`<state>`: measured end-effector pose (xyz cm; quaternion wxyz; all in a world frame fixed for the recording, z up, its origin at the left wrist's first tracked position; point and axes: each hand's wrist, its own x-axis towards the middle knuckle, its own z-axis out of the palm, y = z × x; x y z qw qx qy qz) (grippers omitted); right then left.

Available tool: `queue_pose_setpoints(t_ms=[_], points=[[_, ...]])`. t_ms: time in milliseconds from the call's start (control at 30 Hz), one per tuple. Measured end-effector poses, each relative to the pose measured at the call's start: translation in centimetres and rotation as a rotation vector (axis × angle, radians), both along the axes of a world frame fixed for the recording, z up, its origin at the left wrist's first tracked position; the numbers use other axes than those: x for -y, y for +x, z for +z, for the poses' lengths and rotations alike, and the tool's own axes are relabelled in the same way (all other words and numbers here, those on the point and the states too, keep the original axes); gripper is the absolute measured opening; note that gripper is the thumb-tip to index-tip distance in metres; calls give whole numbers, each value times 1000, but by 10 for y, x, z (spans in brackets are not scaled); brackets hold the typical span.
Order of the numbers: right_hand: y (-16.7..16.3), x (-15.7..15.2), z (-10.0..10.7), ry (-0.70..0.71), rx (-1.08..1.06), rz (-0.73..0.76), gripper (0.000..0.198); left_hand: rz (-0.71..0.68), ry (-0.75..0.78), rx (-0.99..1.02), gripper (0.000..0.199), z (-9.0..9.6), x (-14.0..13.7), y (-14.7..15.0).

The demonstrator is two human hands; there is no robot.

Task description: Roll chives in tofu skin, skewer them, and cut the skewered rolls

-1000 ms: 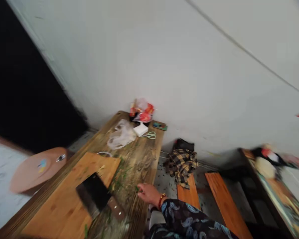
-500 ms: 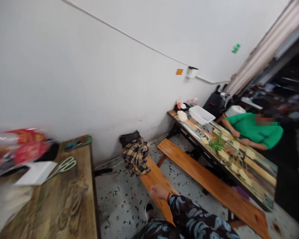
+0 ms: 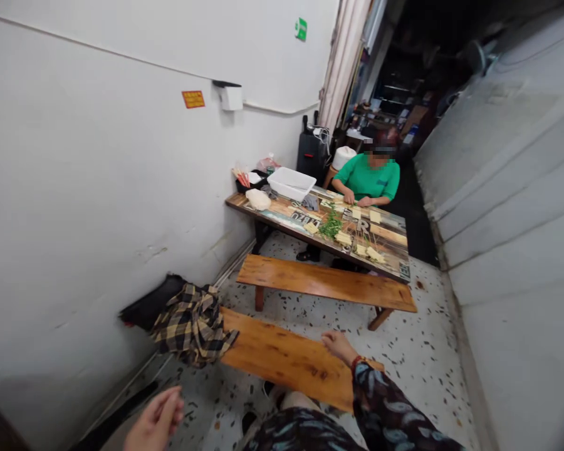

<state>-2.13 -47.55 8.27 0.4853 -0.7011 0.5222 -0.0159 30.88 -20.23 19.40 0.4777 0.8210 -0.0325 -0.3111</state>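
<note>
My left hand (image 3: 155,418) is low in the view, above the floor, its fingers curled together with nothing showing in them. My right hand (image 3: 339,346) hangs above the near wooden bench (image 3: 294,363), apart from it as far as I can tell. Its fingers are folded in, and no object shows there. A red bracelet (image 3: 356,361) circles the right wrist. A black and yellow plaid cloth (image 3: 195,326) lies on the bench's left end, beside a black bag (image 3: 155,304).
Beyond a second bench (image 3: 324,283) stands a table (image 3: 282,214) with green leaves (image 3: 330,224), pale yellow pieces on sticks (image 3: 375,255) and a white tub (image 3: 291,183). A person in green (image 3: 369,178) works behind it. Walls flank both sides.
My view has swung right, so the table with the scissors has left it. My left hand has come into view. The benches and the person now appear further left.
</note>
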Motion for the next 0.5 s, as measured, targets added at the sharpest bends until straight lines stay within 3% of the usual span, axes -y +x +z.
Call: queue_pose_setpoints(t_ms=[133, 233, 367, 500], points=[[-52, 7, 6, -12, -104, -111, 25, -142, -62, -131, 73, -21, 50, -12], [-59, 26, 0, -55, -133, -132, 26, -202, -74, -210, 70, -41, 77, -28], [-24, 91, -21, -158, -123, -66, 23, -216, -47, -281, 66, -79, 109, -46], [42, 190, -46, -354, -77, 8, 30, -174, -25, -338, 62, -131, 145, -59]])
